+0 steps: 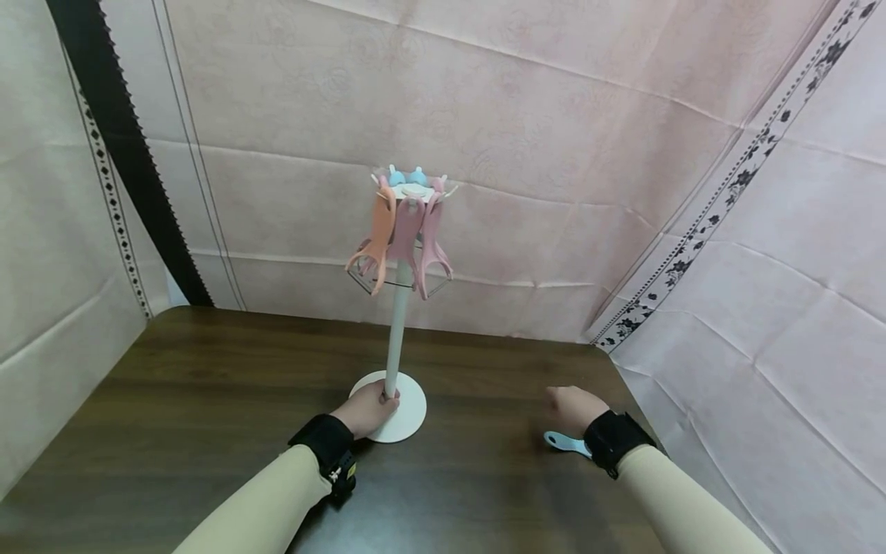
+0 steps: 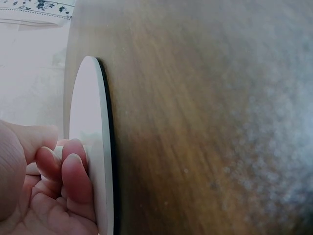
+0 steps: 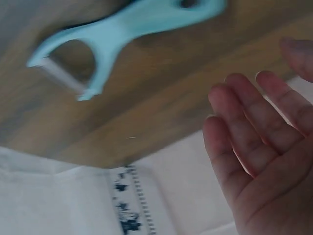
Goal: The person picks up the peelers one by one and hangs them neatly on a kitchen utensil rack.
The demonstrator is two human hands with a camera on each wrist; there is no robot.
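Observation:
A white stand with a round base (image 1: 414, 412) is upright on the table. My left hand (image 1: 368, 409) grips its pole (image 1: 396, 338) low down, just above the base; the left wrist view shows the fingers curled there beside the base (image 2: 90, 107). Around the stand's top hang several peelers, among them an orange peeler (image 1: 381, 231) and pink peelers (image 1: 407, 231), with light blue ones behind. A light blue peeler (image 3: 117, 32) lies on the table at the right. My right hand (image 1: 577, 408) hovers near it, relaxed fingers (image 3: 259, 142) apart from it and holding nothing.
The brown wooden table (image 1: 208, 400) has its right edge close beyond the right hand. White patterned cloth (image 1: 519, 154) hangs behind and at both sides. A black strip (image 1: 131, 154) runs down the back left.

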